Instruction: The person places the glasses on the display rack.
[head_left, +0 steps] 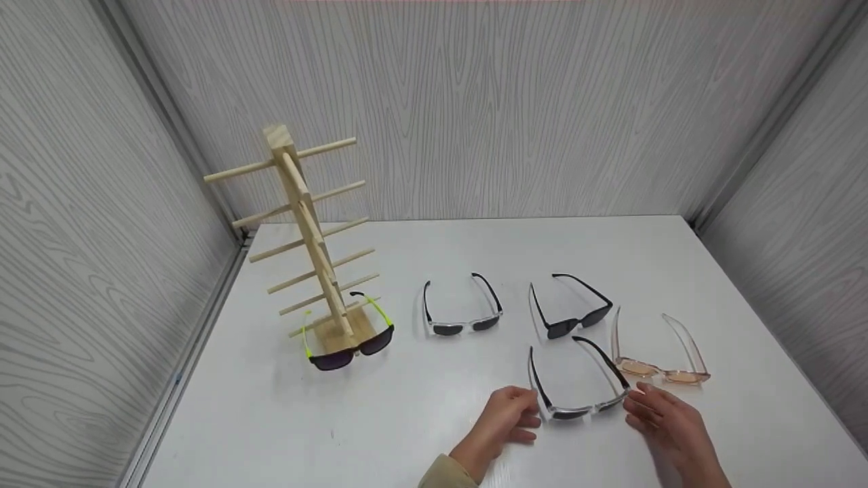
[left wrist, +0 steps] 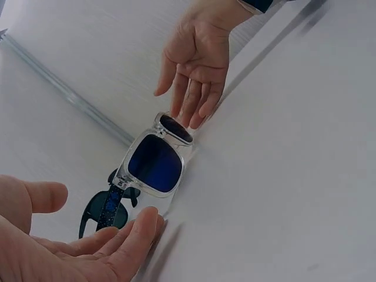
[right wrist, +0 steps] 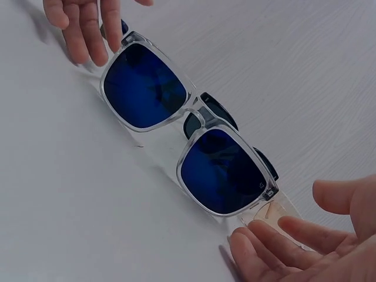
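Clear-framed sunglasses with black temples and dark blue lenses (right wrist: 144,87) lie on the table between my hands, lenses facing me. Beside their left temple in the head view is my left hand (head_left: 505,417), fingers loosely bent, thumb apart from them in the left wrist view. My right hand (head_left: 668,423) is at the other hinge, fingertips close to the frame. Its thumb stands away from the fingers in the right wrist view. Neither hand grips the sunglasses; whether fingertips touch them I cannot tell. Peach-tinted glasses (head_left: 686,377) lie just beyond my right hand.
A wooden display rack (head_left: 315,234) with several pegs stands at left. Sunglasses with yellow-green temples (head_left: 332,360) sit at its base. Farther back lie another clear-framed pair (head_left: 447,330) and a black pair (head_left: 561,329). Wood-grain panels (head_left: 475,108) wall the white table (head_left: 285,434).
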A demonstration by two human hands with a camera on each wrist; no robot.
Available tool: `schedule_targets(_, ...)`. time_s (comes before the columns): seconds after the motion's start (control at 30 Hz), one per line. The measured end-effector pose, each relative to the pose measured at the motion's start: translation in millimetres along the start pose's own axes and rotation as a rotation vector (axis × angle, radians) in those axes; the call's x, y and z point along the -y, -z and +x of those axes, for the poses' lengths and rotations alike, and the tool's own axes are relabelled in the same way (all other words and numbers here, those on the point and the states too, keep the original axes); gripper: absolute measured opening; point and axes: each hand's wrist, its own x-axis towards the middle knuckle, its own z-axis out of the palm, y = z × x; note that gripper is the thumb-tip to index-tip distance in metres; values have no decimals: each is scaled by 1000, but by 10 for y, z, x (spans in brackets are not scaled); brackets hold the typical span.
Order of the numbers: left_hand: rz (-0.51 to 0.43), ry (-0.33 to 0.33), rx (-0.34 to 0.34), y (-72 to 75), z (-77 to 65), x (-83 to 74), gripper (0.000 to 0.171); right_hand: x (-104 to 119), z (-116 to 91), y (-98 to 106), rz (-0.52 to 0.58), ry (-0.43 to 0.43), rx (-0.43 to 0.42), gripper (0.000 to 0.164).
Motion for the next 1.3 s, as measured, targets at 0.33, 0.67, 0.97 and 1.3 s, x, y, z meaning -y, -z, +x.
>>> schedule_targets(0.33, 5, 25, 16, -138, 4, 27, 33, -9, 13, -72, -2, 16, 25, 23)
schedule_targets(0.67, 24, 11, 4, -204, 21, 56, 29, -58, 60, -76, -92, 52, 20, 43)
schedule_targets(0.97, 0, -8, 21, -194, 15, 74, 26, -99, 50, -110, -136, 56, -7, 59)
schedule_targets(1.3, -12, -7, 26, -160, -28, 69, 25, -78, -11, -172, -60, 37, -10, 39)
